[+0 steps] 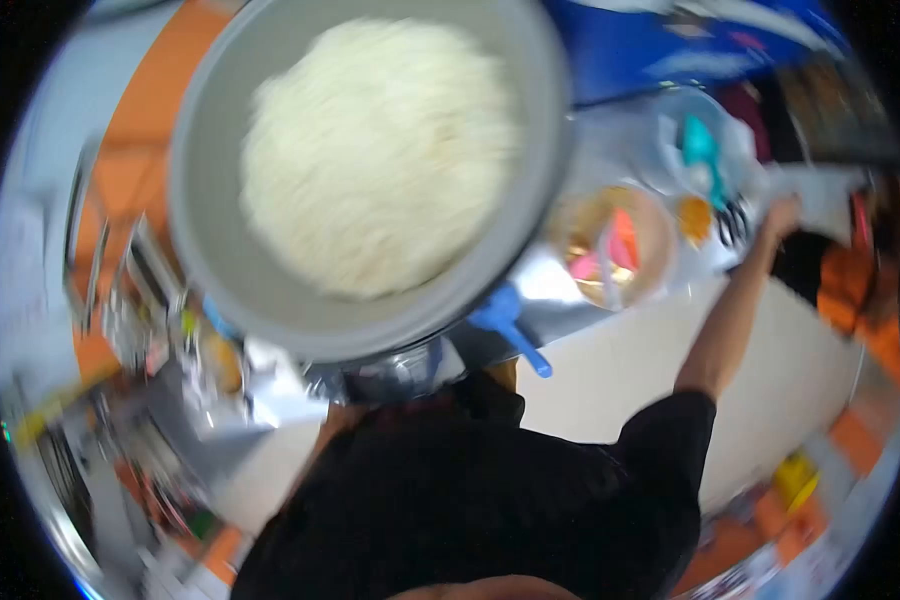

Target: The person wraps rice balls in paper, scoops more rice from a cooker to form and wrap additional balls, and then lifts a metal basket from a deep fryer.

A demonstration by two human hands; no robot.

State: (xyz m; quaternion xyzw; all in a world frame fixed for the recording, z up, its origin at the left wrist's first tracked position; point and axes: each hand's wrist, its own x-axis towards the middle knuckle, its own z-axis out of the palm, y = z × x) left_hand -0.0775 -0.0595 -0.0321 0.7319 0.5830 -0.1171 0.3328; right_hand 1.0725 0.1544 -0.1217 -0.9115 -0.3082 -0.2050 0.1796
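A large grey pot [195, 190] full of white rice [380, 160] fills the upper left, close to the camera. My left forearm runs up beneath the pot's lower edge, and the hand itself is hidden there. Stretched far out to the right, my right hand [785, 215] is at the counter's edge, small and smeared by motion. Nearest to it are a black-handled object [735, 225] and an orange-yellow item [695, 220]. A blue scoop [515, 330] juts out from under the pot's right side.
A round tan container [660, 235] with pink and orange pieces stands right of the pot. Behind it is a clear tub [670, 115] with a turquoise item [705, 155]. Metal racks [90, 240] and blurred packets [220, 360] lie left. Pale floor [610, 380] shows below the counter.
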